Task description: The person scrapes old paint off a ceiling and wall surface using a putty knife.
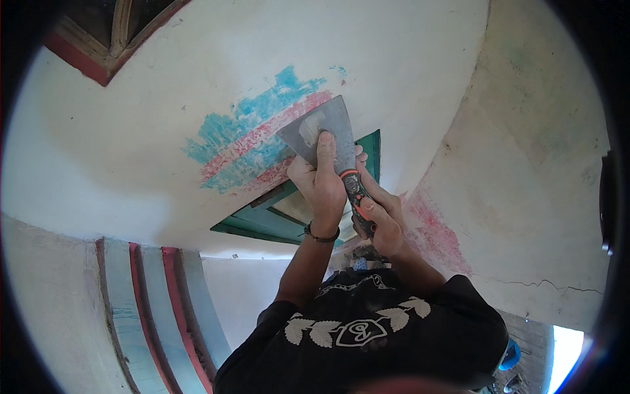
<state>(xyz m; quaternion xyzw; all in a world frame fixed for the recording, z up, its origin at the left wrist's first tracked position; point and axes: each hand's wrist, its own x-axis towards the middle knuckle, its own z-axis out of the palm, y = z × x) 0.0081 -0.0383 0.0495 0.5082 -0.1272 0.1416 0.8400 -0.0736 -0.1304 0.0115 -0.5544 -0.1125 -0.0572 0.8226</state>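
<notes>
In the middle of the head view, my right hand [384, 223] wraps round the black and orange handle of a wide putty knife [342, 134]. The grey metal blade points up and to the left. A pale smear like filler [311, 126] lies on the blade. My left hand [321, 180], with a dark bracelet at the wrist, grips the blade from its lower left side. Its thumb presses flat on the metal by the smear, while its other fingers are partly hidden behind the blade. Beyond the blade is an off-white wall [216, 72] with blue and pink patches [246, 128].
A green-framed opening [252, 220] shows behind my hands. At upper left is a wooden frame with a red edge [98, 69]. Red-edged ridges [147, 308] stand at lower left. The right wall [525, 164] has a pink patch and a crack. A blue object [510, 354] shows at lower right.
</notes>
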